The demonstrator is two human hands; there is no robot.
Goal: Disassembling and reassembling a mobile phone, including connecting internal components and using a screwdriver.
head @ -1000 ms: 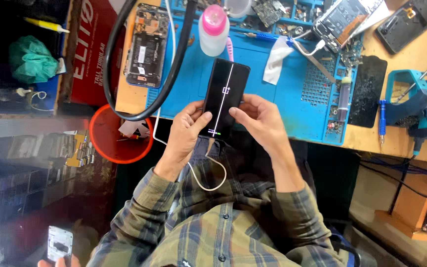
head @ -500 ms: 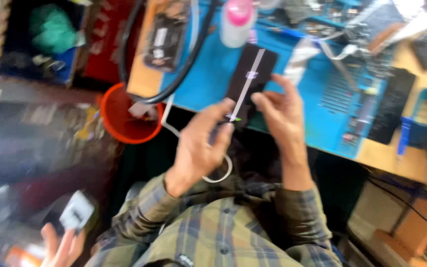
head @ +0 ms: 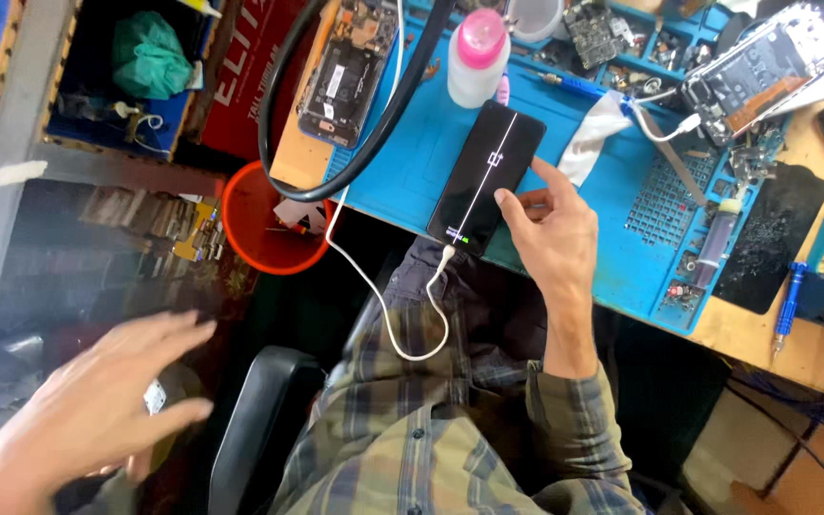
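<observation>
My right hand [head: 555, 238] grips the right edge of a black phone [head: 484, 172], thumb on its screen. The screen shows a thin bright vertical line. The phone lies tilted on the blue work mat [head: 612, 257], with its lower end over the table edge. A white cable [head: 388, 319] is plugged into that end and loops down over my plaid shirt. My left hand [head: 88, 420] is far off at the lower left, blurred, fingers spread, holding nothing. It hovers over a small white thing [head: 153, 396].
A pink-capped white bottle [head: 479, 57] stands just beyond the phone, with an opened phone [head: 345, 72] and a thick black hose [head: 374, 124] to its left. An orange bowl [head: 269, 219] sits below the table edge. Circuit boards, tools and a black panel [head: 774, 238] lie to the right.
My left hand has let go of the phone and swung out to the lower left. The right hand alone keeps the phone, now lower on the mat.
</observation>
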